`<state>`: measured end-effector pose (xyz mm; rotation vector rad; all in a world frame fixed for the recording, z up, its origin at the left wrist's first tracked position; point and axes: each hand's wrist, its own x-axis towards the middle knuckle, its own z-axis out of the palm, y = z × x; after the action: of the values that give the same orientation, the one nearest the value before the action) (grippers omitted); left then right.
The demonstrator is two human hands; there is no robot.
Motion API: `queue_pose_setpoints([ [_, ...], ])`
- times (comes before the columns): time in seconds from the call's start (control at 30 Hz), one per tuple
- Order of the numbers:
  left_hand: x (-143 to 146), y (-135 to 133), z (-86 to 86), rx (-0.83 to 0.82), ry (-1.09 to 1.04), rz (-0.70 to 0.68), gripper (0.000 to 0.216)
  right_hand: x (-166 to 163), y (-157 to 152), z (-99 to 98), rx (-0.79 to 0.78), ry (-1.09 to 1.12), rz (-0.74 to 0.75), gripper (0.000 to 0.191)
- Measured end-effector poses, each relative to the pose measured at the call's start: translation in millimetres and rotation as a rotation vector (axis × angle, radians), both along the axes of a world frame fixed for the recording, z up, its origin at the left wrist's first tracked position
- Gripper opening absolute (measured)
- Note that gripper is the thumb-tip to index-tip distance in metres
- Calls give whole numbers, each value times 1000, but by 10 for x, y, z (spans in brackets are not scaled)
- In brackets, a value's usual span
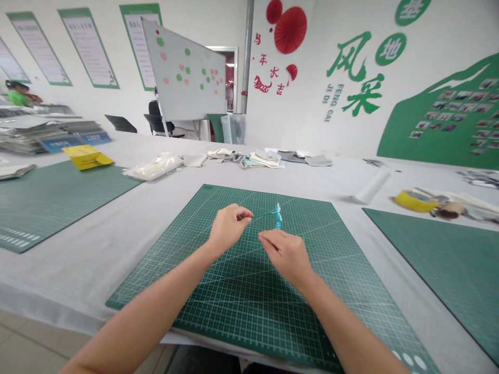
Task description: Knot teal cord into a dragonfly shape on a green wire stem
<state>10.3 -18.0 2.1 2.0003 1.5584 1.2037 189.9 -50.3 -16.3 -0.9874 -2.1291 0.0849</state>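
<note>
Left hand (229,227) pinching green cord (264,213); right hand (289,255) closed, contents hidden. Blue-and-white ornament (278,214) over cutting mat's (234,306) far half: probably light, delicate. Cord likely limp; pinch near ornament.

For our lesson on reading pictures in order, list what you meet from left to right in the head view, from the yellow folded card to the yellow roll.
Yellow folded card → plastic-wrapped packet → left hand → right hand → white roll → yellow roll.
</note>
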Motion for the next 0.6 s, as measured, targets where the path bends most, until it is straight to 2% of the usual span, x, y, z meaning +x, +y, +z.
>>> queue_pose_setpoints([
  [0.33,9,-44,-8,65,276,-39,18,67,-24,82,82,-69,-87,28],
  [0.6,16,-58,22,93,342,-215,21,146,34,113,94,38,-100,22],
])
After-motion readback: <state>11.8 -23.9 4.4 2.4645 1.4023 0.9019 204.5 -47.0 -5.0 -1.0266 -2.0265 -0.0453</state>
